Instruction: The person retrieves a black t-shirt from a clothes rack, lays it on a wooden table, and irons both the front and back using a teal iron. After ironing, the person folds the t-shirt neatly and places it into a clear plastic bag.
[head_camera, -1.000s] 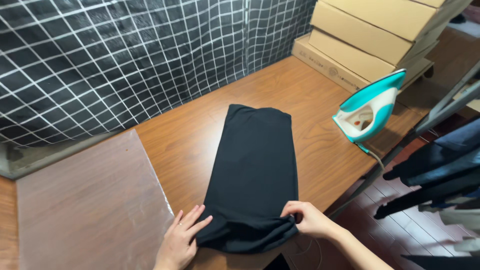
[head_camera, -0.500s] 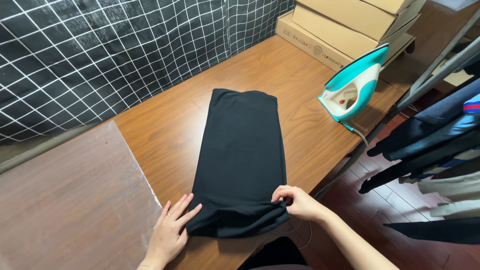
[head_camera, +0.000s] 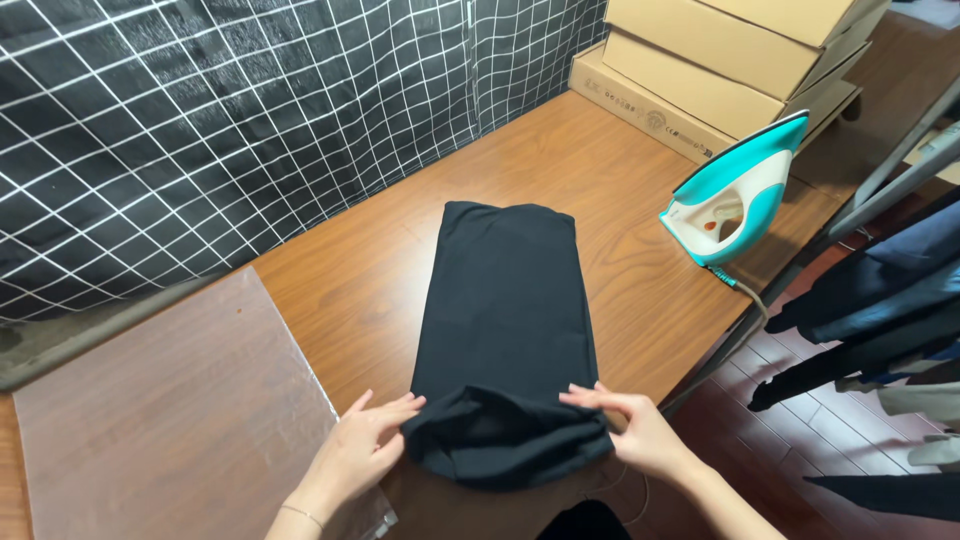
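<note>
Black garment (head_camera: 505, 330): matt knit-looking cloth, soft, no sheen, rumpled at the near end. Table (head_camera: 620, 200): wood grain, smooth, satin finish, looks like veneer or laminate, can't tell which. Clear sheet (head_camera: 170, 410): thin glossy plastic, slightly wrinkled, catches glare. Iron (head_camera: 735, 195): smooth glossy plastic, teal and white. Boxes (head_camera: 720, 60): plain brown cardboard, matt. Wall covering (head_camera: 200, 120): black with white grid, creased, probably cloth. Floor (head_camera: 800, 440): glossy reddish wood boards. Hanging clothes (head_camera: 880, 300): dark matt fabric.
</note>
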